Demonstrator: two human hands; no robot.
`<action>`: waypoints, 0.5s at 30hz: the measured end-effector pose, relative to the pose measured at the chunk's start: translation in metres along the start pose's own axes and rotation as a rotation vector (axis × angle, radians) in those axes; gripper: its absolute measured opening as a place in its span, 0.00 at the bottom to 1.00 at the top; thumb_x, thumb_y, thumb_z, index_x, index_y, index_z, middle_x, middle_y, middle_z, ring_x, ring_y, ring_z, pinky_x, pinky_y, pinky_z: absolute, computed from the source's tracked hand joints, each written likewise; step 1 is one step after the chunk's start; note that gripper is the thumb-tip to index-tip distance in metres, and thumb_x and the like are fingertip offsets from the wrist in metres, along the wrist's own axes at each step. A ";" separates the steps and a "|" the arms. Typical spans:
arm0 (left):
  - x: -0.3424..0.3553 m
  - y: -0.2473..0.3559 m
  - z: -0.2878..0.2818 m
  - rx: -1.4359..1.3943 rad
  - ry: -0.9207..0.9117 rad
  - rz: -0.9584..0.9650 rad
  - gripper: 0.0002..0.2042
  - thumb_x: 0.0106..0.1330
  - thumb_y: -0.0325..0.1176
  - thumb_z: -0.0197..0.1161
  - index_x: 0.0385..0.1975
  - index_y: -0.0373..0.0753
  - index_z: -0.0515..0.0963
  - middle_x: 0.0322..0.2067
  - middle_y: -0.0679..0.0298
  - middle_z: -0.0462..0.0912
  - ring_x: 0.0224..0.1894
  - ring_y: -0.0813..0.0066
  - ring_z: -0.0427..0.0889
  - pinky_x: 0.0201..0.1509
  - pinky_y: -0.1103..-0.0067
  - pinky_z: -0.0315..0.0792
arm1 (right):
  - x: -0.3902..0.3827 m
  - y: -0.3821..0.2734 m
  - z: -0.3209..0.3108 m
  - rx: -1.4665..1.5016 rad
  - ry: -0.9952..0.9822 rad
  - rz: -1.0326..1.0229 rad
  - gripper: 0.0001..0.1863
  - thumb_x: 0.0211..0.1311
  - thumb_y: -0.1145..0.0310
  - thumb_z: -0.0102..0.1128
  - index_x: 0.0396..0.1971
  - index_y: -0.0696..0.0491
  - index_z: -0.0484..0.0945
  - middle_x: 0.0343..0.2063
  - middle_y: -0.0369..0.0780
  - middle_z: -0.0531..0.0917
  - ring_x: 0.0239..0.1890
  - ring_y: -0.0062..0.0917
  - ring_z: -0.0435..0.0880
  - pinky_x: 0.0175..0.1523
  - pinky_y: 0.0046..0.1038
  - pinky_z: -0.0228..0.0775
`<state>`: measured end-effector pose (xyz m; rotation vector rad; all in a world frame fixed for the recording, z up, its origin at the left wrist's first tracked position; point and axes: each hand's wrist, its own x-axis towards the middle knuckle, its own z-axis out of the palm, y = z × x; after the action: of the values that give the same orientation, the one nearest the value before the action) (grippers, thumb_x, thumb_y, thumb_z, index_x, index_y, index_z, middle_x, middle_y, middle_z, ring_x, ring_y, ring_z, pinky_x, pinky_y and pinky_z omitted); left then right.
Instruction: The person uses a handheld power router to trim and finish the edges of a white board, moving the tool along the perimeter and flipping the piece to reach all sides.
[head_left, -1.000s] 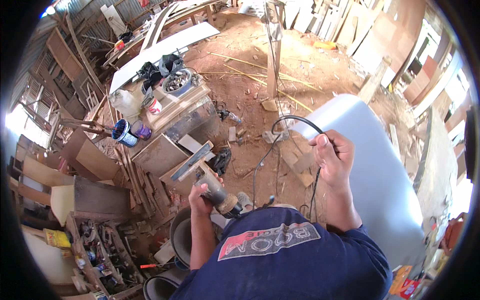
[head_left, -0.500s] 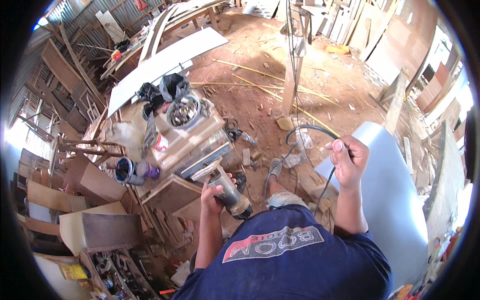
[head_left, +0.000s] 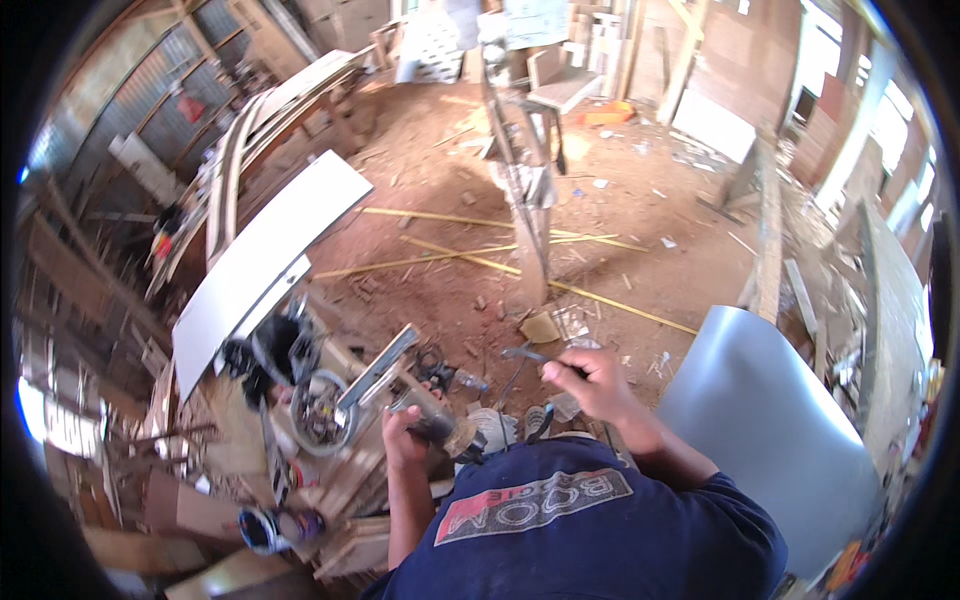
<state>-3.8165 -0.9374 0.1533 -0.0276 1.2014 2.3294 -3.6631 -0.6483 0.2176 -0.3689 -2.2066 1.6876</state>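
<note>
My left hand is closed around a power tool with a grey cylindrical body. A flat plate at its far end points up and away from me. The tool is held tilted in front of my chest, its near end close to my dark blue shirt. My right hand grips a black cable to the right of the tool. A stretch of the cable sticks out leftward past my fingers, and a thinner length hangs down toward my feet.
A round tub of small items stands at left beside black plastic bags. A long white board lies beyond them. A wooden post rises ahead, with yellow strips on the ground. A curved shiny sheet is at right.
My view has tilted up, showing more of the ground ahead. My right hand has lowered and moved left toward the tool, still with the cable. The tool's plate has turned more edge-on.
</note>
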 end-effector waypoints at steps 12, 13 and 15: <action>0.262 0.020 0.001 0.014 -0.102 -0.098 0.29 0.53 0.30 0.65 0.59 0.29 0.73 0.50 0.49 0.83 0.52 0.51 0.85 0.58 0.57 0.81 | 0.116 0.079 0.014 -0.177 -0.055 0.342 0.25 0.71 0.49 0.64 0.32 0.60 0.84 0.22 0.50 0.81 0.23 0.31 0.76 0.33 0.34 0.69; 0.287 0.020 -0.003 0.030 -0.105 -0.094 0.29 0.53 0.31 0.65 0.58 0.27 0.74 0.49 0.50 0.83 0.51 0.51 0.85 0.58 0.58 0.81 | 0.136 0.086 0.020 -0.187 -0.063 0.339 0.25 0.71 0.49 0.64 0.32 0.60 0.84 0.22 0.50 0.81 0.23 0.31 0.76 0.33 0.34 0.69; 0.331 0.029 -0.008 0.027 -0.108 -0.098 0.28 0.53 0.29 0.64 0.57 0.27 0.74 0.48 0.49 0.84 0.50 0.51 0.86 0.57 0.58 0.81 | 0.175 0.111 0.036 -0.299 -0.162 0.466 0.25 0.71 0.49 0.63 0.31 0.60 0.83 0.24 0.50 0.82 0.25 0.31 0.78 0.35 0.35 0.70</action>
<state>-4.1182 -0.8141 0.0894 0.0466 1.1523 2.2005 -3.8372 -0.5801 0.1208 -0.9130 -2.6556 1.6414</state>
